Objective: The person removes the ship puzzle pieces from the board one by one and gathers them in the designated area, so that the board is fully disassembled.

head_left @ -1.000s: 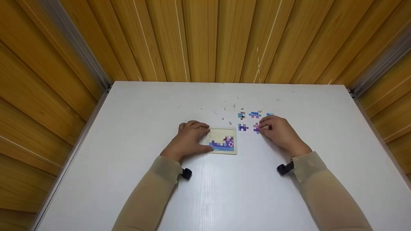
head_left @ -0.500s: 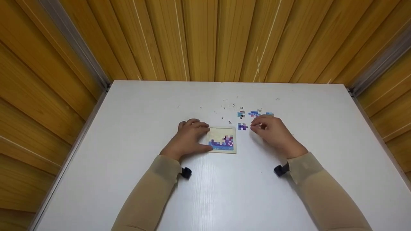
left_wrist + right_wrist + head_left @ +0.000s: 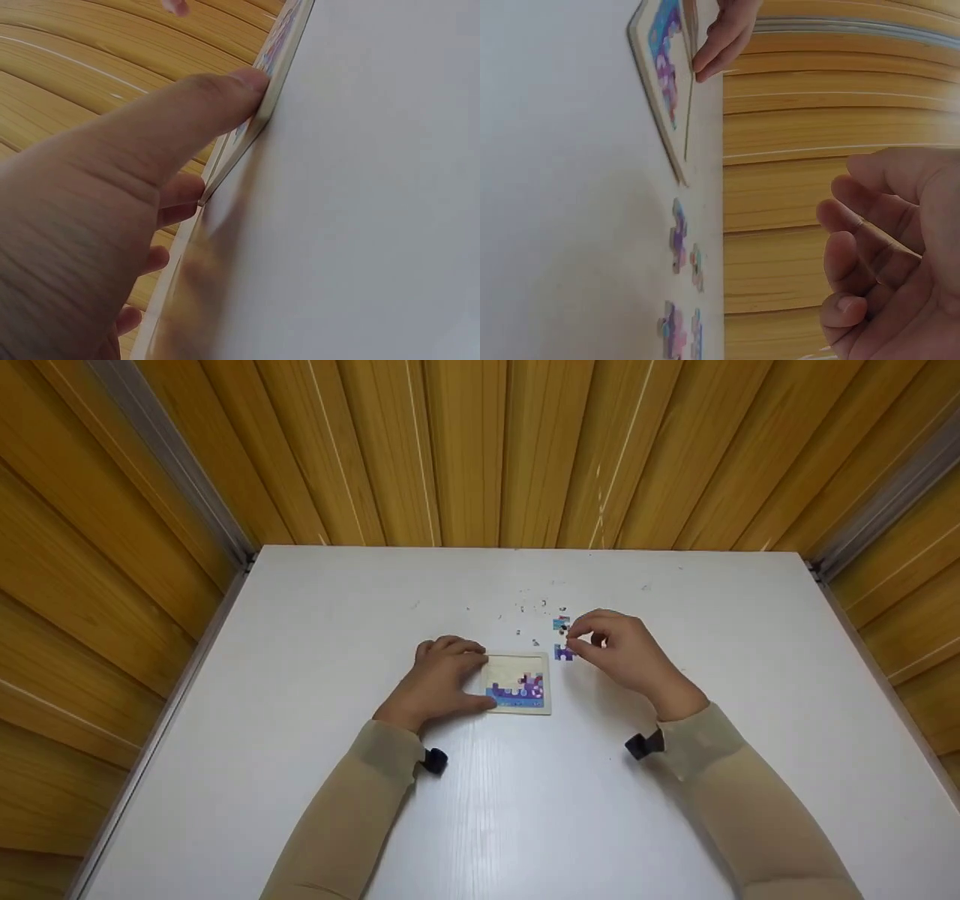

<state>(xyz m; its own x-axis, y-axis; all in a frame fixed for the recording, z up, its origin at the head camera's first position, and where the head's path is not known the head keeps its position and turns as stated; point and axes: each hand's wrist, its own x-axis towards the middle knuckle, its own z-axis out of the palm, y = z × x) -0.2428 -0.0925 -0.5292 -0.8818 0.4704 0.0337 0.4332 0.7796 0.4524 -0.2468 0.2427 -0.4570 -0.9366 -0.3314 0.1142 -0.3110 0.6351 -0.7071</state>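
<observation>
A small square jigsaw tray (image 3: 546, 690) lies on the white table, its lower part filled with blue and purple pieces and its upper part bare. My left hand (image 3: 439, 686) grips the tray's left side, thumb on the lower corner and fingers at the upper one; the thumb (image 3: 225, 97) presses the rim in the left wrist view. My right hand (image 3: 619, 649) hovers over the loose pieces, fingers bent and nothing seen between them in the right wrist view. Below its fingertips lies a purple puzzle piece (image 3: 562, 653), with a blue-and-red puzzle piece (image 3: 560, 623) behind it.
More loose pieces, such as a pink-and-purple puzzle piece (image 3: 675, 330), lie under the right hand, hidden from the head view. Small dark crumbs (image 3: 544, 603) are scattered behind the tray. Wood-look panels (image 3: 465, 450) wall the table's back and sides.
My right hand has moved left and slightly away from me, off the pink-purple piece and over towards the pieces nearest the tray. The left hand stays on the tray.
</observation>
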